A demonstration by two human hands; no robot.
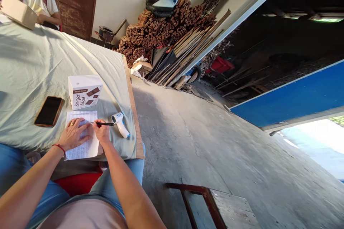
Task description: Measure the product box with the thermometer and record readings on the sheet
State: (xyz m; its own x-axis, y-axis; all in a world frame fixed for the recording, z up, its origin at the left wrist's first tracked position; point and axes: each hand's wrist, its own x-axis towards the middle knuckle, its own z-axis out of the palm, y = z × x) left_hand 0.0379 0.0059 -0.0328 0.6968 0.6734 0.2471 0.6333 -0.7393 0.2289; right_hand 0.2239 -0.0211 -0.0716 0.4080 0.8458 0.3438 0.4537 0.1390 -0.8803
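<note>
A sheet of paper covered in rows of writing (80, 151) lies at the table's near edge. My left hand (75, 134) rests flat on it, fingers spread, with a ring and a red wrist cord. In my right hand (102, 134) is a black pen (107, 124), its tip on or just above the paper's upper right part. Right of that hand lies a white and blue infrared thermometer (120, 125). Just beyond the paper stands a white box (85, 93) printed "Su-per Meal". A smartphone with a dark screen (48, 111) lies to the left.
A pale cloth (34, 64) covers the table. Across it sits a person (47, 3) beside a cardboard box (18, 10). Stacked firewood (161, 25) and long boards (185, 50) line the wall. A wooden chair (209, 204) stands on the floor at my right.
</note>
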